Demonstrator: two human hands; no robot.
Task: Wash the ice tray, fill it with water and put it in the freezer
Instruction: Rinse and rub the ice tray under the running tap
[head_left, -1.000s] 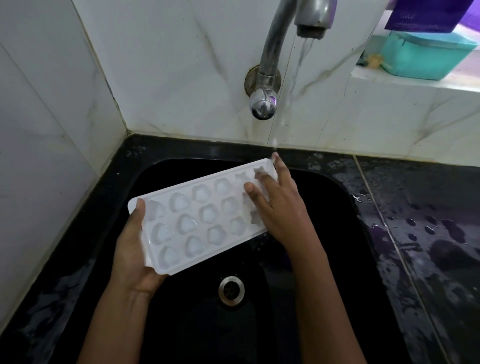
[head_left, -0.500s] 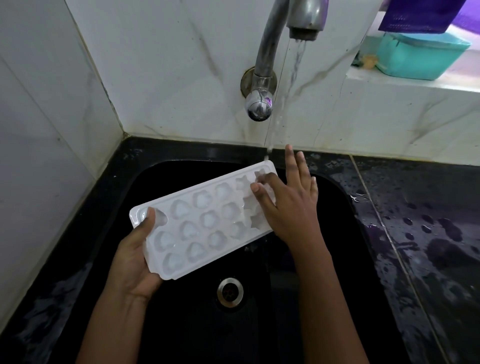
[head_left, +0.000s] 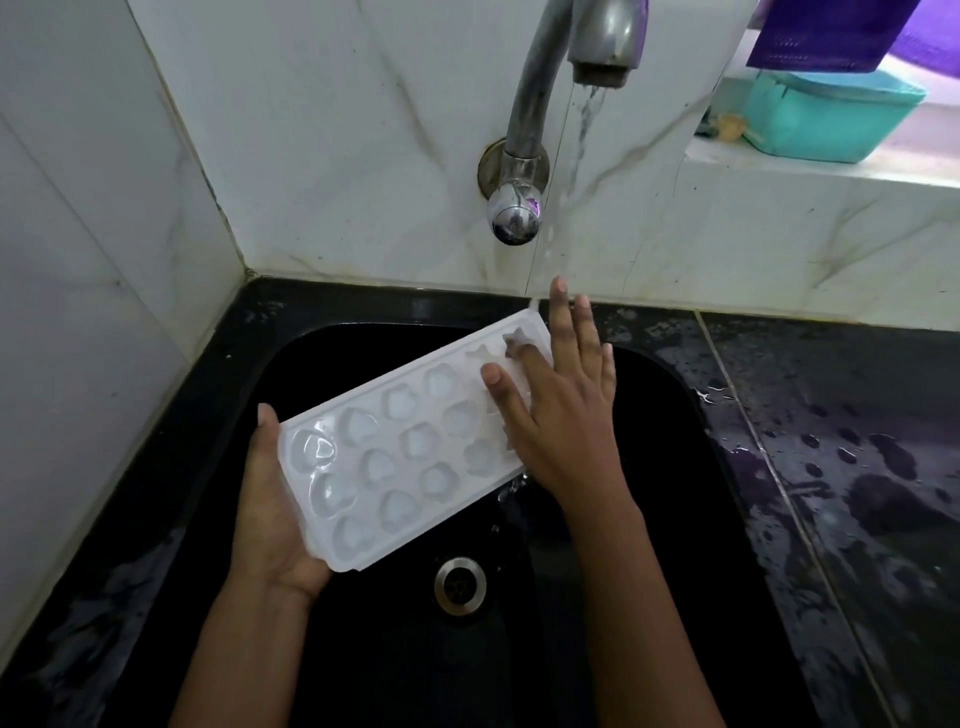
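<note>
Your left hand (head_left: 270, 519) cups the left end of the white plastic ice tray with shaped hollows (head_left: 395, 457), palm beneath and thumb hooked on its far-left corner. It holds the tray tilted over the black sink (head_left: 311, 322), above the drain (head_left: 460, 584). Since a second ago your right hand (head_left: 561, 415) has uncurled: its fingers now lie straight and spread across the tray's right end, rubbing rather than gripping, I judge. The stream (head_left: 584, 130) from the steel tap (head_left: 540, 104) lands at that far-right corner, so washing continues and filling hasn't begun.
</note>
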